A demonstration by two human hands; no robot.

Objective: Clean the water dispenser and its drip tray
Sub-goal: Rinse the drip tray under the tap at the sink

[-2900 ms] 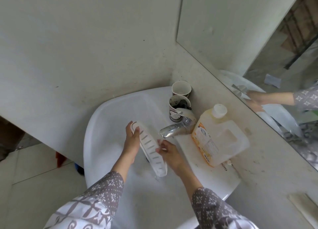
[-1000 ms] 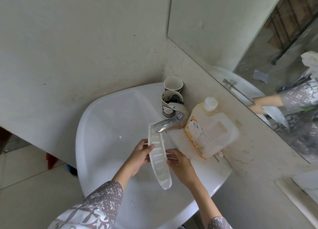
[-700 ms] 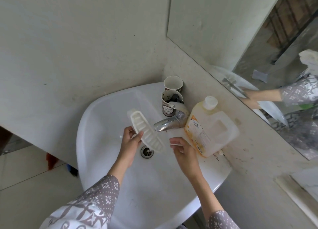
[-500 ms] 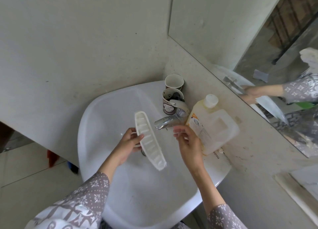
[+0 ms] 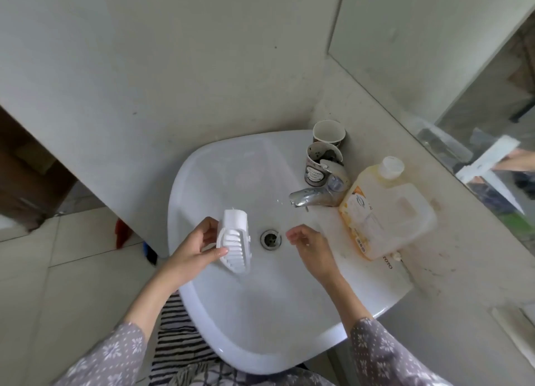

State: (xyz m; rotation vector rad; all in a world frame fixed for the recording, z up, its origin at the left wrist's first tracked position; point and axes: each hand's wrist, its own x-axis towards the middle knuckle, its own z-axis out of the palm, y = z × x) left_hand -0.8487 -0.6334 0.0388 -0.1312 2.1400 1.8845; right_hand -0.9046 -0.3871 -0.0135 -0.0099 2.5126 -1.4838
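Observation:
My left hand (image 5: 194, 251) grips the white slotted drip tray (image 5: 235, 240) by its side, over the left part of the white sink (image 5: 260, 313). The tray is tipped on end, its ribbed inside facing me. Right of the drain (image 5: 270, 238), my right hand (image 5: 311, 245) hovers over the basin with loosely curled fingers, holding nothing. The chrome tap (image 5: 314, 196) sits beyond my right hand, with no water running from it. The water dispenser is out of view.
A large clear jug of yellow liquid soap (image 5: 385, 209) lies on the sink's right ledge. Two paper cups (image 5: 321, 159) stand behind the tap. A mirror (image 5: 434, 52) covers the right wall. A plain wall runs behind the sink.
My left hand has swung the tray leftwards and tipped it more on end. My right hand has let go of the tray and dropped from near the tap to over the basin.

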